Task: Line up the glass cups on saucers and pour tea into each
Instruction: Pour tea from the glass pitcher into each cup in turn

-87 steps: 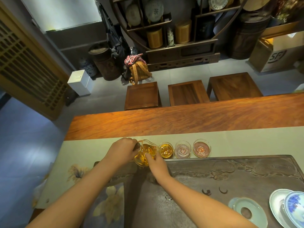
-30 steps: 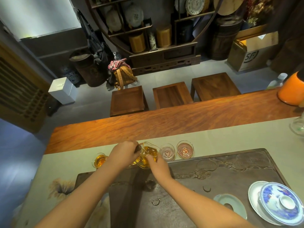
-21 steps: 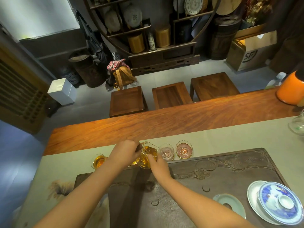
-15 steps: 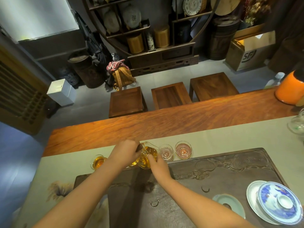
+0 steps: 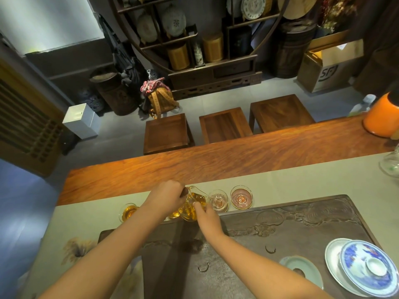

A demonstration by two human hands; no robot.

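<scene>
Glass pitcher (image 5: 193, 205), fragile and likely slick, is gripped at its handle by the left hand (image 5: 167, 196) and steadied by right hand (image 5: 206, 214) fingers.

Orange vessel (image 5: 383, 117) cut by right edge, cup (image 5: 175, 214) behind forearm

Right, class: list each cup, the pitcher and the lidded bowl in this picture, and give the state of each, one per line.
Glass pitcher: part full of amber tea, tilted, held by left hand and right hand.
Far-left cup: holds tea.
Cup under the spout: looks almost empty.
Far-right cup: empty.
Blue-and-white lidded bowl: lid on.
</scene>
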